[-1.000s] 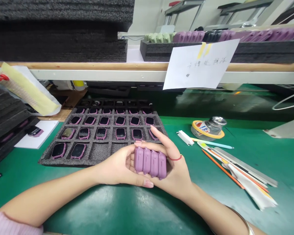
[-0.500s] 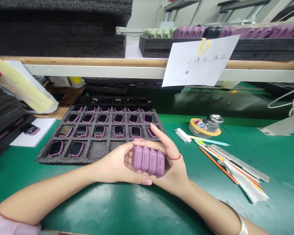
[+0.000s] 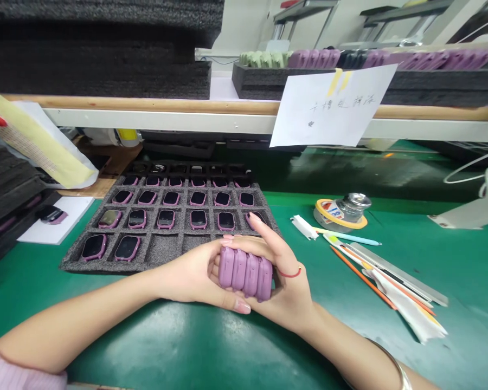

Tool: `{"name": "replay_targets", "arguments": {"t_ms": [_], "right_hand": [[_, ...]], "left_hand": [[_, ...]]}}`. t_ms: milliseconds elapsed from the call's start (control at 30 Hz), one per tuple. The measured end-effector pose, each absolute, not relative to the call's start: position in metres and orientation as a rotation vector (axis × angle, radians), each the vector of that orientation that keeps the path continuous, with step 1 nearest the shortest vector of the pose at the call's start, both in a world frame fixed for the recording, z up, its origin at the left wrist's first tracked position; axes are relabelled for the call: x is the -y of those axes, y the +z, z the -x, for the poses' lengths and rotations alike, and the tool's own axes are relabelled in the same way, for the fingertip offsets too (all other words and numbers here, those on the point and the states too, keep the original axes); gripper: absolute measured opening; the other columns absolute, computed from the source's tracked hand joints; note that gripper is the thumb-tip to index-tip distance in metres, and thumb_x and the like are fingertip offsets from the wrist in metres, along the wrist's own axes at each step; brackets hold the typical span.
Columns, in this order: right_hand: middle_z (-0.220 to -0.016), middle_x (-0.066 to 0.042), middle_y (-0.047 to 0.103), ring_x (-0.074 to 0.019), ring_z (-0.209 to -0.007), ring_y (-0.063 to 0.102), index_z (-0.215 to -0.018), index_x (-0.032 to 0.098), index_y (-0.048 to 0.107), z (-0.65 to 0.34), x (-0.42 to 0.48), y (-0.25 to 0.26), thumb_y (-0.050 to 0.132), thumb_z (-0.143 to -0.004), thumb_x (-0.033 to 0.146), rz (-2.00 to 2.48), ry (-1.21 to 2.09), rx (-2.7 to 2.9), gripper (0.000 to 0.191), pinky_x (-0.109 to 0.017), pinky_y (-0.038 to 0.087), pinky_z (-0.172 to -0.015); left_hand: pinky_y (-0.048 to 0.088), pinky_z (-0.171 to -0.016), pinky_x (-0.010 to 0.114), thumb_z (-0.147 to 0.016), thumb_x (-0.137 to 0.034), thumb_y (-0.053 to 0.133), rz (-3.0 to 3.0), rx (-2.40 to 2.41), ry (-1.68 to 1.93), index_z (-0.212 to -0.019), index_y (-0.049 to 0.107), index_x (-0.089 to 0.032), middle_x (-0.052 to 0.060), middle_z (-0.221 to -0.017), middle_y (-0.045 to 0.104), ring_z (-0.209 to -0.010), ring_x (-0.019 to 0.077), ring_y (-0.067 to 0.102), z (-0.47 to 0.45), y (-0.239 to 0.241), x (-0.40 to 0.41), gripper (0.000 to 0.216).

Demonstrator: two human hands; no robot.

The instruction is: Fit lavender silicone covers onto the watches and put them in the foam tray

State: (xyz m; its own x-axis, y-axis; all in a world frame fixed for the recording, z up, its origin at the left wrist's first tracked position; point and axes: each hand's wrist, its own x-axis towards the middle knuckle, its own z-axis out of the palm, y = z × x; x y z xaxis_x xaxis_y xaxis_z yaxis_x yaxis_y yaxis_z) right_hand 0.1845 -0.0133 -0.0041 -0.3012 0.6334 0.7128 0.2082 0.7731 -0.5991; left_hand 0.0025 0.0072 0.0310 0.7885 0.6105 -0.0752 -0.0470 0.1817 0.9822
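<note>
Both of my hands hold a row of several purple watch cases [image 3: 245,273] pressed side by side, just above the green mat. My left hand [image 3: 191,276] cups the row from the left, its thumb under it. From the right, my right hand [image 3: 287,271] wraps the row, fingers curled over the top. Right behind the hands lies a dark foam tray [image 3: 106,267] with purple watches [image 3: 198,219] screen-up in its pockets; some front pockets hold nothing.
To the right lie a tape roll with a metal pot [image 3: 341,211], pens and a ruler [image 3: 394,273]. A paper note [image 3: 331,105] hangs from the shelf. Foam trays [image 3: 8,200] are stacked at the left, and another tray of cases [image 3: 350,65] sits on the shelf.
My right fingers have curled further over the top of the purple cases. The hands have stayed in the same place.
</note>
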Motion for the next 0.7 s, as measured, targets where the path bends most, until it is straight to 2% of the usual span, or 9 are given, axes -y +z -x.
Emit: {"name": "replay_targets", "arguments": {"t_ms": [100, 167, 300, 400, 567, 700], "right_hand": [[-0.148, -0.009, 0.059, -0.0265, -0.113, 0.073, -0.141, 0.028, 0.053, -0.184, 0.014, -0.004, 0.084, -0.079, 0.026, 0.642, 0.464, 1.874, 0.07, -0.042, 0.061, -0.102], [-0.149, -0.011, 0.057, -0.0271, -0.112, 0.073, -0.144, 0.029, 0.05, -0.183, 0.015, -0.005, 0.085, -0.078, 0.028, 0.673, 0.489, 1.863, 0.075, -0.042, 0.062, -0.101], [-0.146, -0.012, 0.06, -0.0284, -0.109, 0.075, -0.154, 0.031, 0.038, -0.182, 0.017, -0.005, 0.088, -0.074, 0.032, 0.767, 0.57, 1.815, 0.094, -0.044, 0.063, -0.099], [-0.146, -0.011, 0.061, -0.028, -0.107, 0.075, -0.156, 0.032, 0.036, -0.183, 0.018, -0.004, 0.089, -0.073, 0.031, 0.802, 0.583, 1.82, 0.098, -0.042, 0.064, -0.098], [-0.127, -0.008, 0.074, -0.0287, -0.108, 0.075, -0.159, 0.029, 0.029, -0.184, 0.019, -0.003, 0.088, -0.075, 0.031, 0.786, 0.575, 1.836, 0.102, -0.044, 0.063, -0.1], [-0.123, -0.008, 0.075, -0.0286, -0.104, 0.076, -0.159, 0.03, 0.03, -0.184, 0.018, -0.003, 0.089, -0.074, 0.034, 0.824, 0.579, 1.825, 0.104, -0.044, 0.063, -0.098]], "left_hand": [[0.053, -0.088, 0.032, -0.064, -0.005, 0.084, -1.3, -0.502, 0.484, -0.108, 0.065, -0.019, -0.002, -0.093, 0.068, -0.088, 0.0145, 0.065, -0.002, 0.031, -0.008, 0.05], [0.053, -0.09, 0.033, -0.061, -0.006, 0.088, -1.279, -0.512, 0.47, -0.106, 0.065, -0.019, -0.003, -0.092, 0.069, -0.089, 0.0148, 0.066, -0.001, 0.03, -0.008, 0.052], [0.054, -0.095, 0.038, -0.057, -0.009, 0.092, -1.208, -0.558, 0.425, -0.107, 0.065, -0.02, 0.001, -0.102, 0.072, -0.1, 0.0193, 0.068, 0.002, 0.025, -0.009, 0.058], [0.054, -0.098, 0.043, -0.056, -0.01, 0.093, -1.194, -0.562, 0.405, -0.109, 0.063, -0.019, 0.004, -0.108, 0.072, -0.106, 0.0228, 0.068, 0.005, 0.021, -0.01, 0.062], [0.053, -0.101, 0.046, -0.053, -0.007, 0.093, -1.188, -0.514, 0.342, -0.114, 0.059, -0.021, 0.004, -0.109, 0.07, -0.11, 0.0242, 0.068, 0.008, 0.019, -0.013, 0.071], [0.05, -0.106, 0.045, -0.055, -0.008, 0.093, -1.208, -0.458, 0.348, -0.115, 0.062, -0.021, 0.002, -0.108, 0.07, -0.114, 0.0237, 0.067, 0.009, 0.02, -0.015, 0.069]]}}
